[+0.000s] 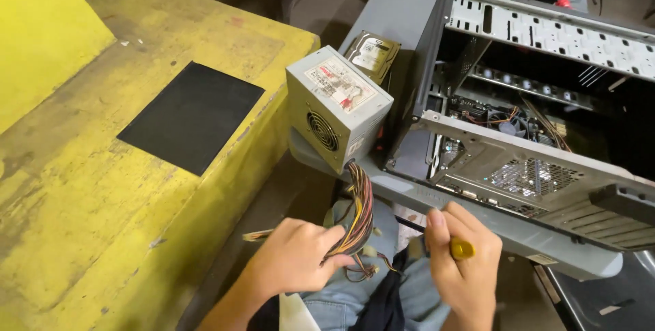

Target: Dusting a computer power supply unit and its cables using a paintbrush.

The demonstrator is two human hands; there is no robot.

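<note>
Soft, even light falls from above, bright on the yellow surface at the left and on the top of the grey power supply box; no hard glare shows. The inside of the open computer case lies in deep shadow; the hands look slightly soft, and straight lines bend a little near the frame's edges.

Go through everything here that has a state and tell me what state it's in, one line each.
Power supply: out of the case, standing on the grey table's edge.
Cable bundle: hanging down, gripped by left hand.
Computer case: side open, insides exposed.
Hard drive: lying loose behind the power supply.
Right hand: closed around a yellow-handled tool.
</note>
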